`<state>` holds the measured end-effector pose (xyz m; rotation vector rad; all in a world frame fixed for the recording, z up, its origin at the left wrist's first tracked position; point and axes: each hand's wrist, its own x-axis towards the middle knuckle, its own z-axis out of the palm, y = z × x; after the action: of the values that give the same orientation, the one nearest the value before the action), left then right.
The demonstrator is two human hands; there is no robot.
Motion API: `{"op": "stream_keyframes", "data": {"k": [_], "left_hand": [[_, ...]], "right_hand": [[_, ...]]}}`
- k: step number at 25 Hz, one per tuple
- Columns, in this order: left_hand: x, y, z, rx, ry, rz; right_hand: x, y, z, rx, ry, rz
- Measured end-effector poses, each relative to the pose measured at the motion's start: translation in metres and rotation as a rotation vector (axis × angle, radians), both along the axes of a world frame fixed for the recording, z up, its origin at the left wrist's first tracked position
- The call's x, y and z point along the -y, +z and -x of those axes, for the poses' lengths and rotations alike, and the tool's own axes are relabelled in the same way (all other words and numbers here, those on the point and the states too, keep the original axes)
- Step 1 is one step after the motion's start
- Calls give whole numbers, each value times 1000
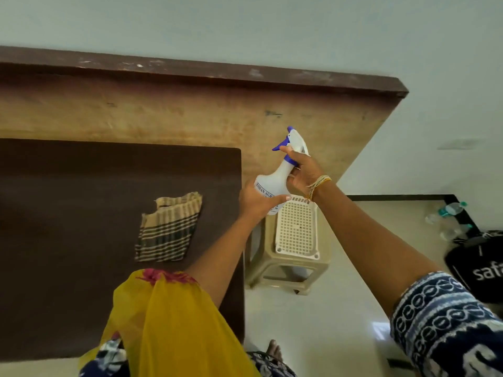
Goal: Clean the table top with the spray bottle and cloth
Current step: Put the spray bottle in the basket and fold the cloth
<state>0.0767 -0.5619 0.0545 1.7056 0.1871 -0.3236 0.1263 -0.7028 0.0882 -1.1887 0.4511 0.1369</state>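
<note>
Both hands: we have the spray bottle [275,180] held up in the air just off the right edge of the dark desk [81,295], above the plastic stool [288,270].
Left hand grip: our left hand [258,204] is wrapped closed around the bottle's lower body, thumb across the label.
Right hand grip: our right hand [302,172] is closed about the neck, one finger reaching toward the blue trigger [280,146].
Nozzle: it points up and away toward the far wooden surface [190,115], not at the dark desk top.
Cloth: the striped cloth [168,227] lies folded on the desk, toward its right edge, apart from both hands.
Step in hand: we judge we are readying the bottle to spray.
Doing it well: we should swing the nozzle left over the desk and tilt it downward, steady the body with the left hand, and squeeze in short bursts.
Caution: spraying from this spot would likely wet the stool or floor.
Next: we free one hand for the cloth once the top is misted.
</note>
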Motion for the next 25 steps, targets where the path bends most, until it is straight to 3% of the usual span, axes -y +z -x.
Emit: {"op": "stream_keyframes", "data": {"k": [3, 5, 12, 18, 25], "left_hand": [[62, -1, 21, 24, 56, 44], [88, -9, 22, 26, 37, 24], [133, -74, -11, -43, -315, -59], [155, -195, -59, -68, -499, -242], [163, -267, -77, -98, -547, -330]], "right_hand": [[53, -2, 8, -47, 64, 328], [83, -8, 8, -54, 28, 400], [145, -71, -6, 6, 26, 731], [167, -199, -41, -6, -23, 754], [162, -282, -60, -35, -49, 768]]}}
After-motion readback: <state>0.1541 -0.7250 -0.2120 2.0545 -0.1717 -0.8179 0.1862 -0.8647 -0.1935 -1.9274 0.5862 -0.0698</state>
